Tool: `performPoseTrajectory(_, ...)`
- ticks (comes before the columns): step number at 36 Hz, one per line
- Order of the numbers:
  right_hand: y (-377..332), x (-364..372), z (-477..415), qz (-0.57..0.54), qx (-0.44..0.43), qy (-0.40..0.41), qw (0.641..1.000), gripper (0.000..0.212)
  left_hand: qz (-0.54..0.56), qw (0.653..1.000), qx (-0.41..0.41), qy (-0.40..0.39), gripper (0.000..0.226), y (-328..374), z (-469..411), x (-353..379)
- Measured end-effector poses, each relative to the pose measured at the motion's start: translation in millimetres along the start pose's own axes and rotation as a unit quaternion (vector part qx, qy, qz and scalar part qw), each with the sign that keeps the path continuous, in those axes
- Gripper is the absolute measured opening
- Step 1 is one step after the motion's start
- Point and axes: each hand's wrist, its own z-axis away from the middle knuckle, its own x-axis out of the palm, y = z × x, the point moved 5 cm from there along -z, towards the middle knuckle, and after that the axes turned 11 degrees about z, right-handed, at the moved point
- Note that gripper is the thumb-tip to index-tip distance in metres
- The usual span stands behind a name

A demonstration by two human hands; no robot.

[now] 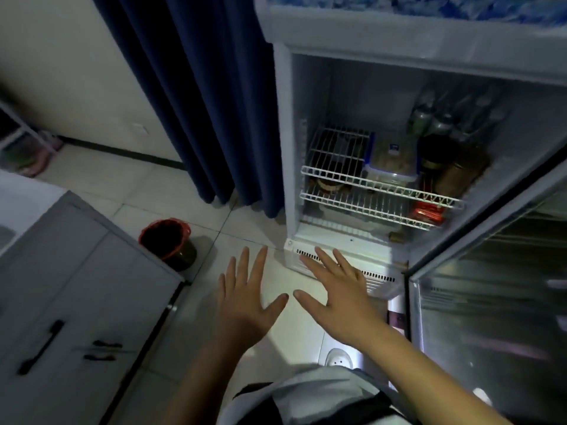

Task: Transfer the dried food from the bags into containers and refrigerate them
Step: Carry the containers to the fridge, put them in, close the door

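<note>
Cabinet (76,286) fronts in pale grey fill the lower left, with dark handles (41,348) on the doors. Just past its corner a dark bin (168,243) lined with a red bag stands on the tiled floor (138,185). Behind it a navy curtain (190,102) hangs down to the tiles, right beside the fridge.

Low in the middle, 2 bare hands reach forward with palms down. The left hand (248,302) is flat with its fingers spread and holds nothing. The right hand (340,296) is flat and spread too, and also empty. Their thumbs point toward each other, close but not touching. Below the right forearm, a light shoe (339,357) shows on the floor.

The white fridge (352,32) stands open. Inside are 2 white wire shelves. On the upper shelf (334,171) sits a clear container (389,161) with a blue-clipped lid and tan contents, too blurred to identify. The container has bare wire to its left and dark jars (457,173) to its right. Bottles (441,118) stand behind the jars in the back right corner. A red pack (428,211) lies on the lower shelf (352,207), at its right end. A slotted vent grille (377,279) runs along the fridge base, partly behind the right hand.

The glass door (491,302) is swung out at far right.
</note>
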Motion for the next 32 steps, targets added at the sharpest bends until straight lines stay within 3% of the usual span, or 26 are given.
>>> performPoseTrajectory(11,-204.0,91.3,-6.5,0.042,-0.16,-0.063,0.984,0.068,-0.001,0.976,-0.17,0.135,0.087,-157.0,145.5,-140.4)
performPoseTrajectory(21,-352.7,155.7,3.8,0.069,-0.274,-0.124,0.951,0.057,0.092,0.908,-0.318,0.259,0.086,-280.4,274.2,-215.8)
performPoseTrajectory(26,-406.6,168.9,-16.2,0.082,-0.309,-0.117,0.94,0.054,0.133,0.875,-0.35,0.306,0.085,-322.9,298.8,-240.1)
performPoseTrajectory(32,-486.2,194.8,-54.2,0.089,-0.338,-0.167,0.922,0.057,0.138,0.837,-0.399,0.348,0.084,-372.6,312.5,-277.1)
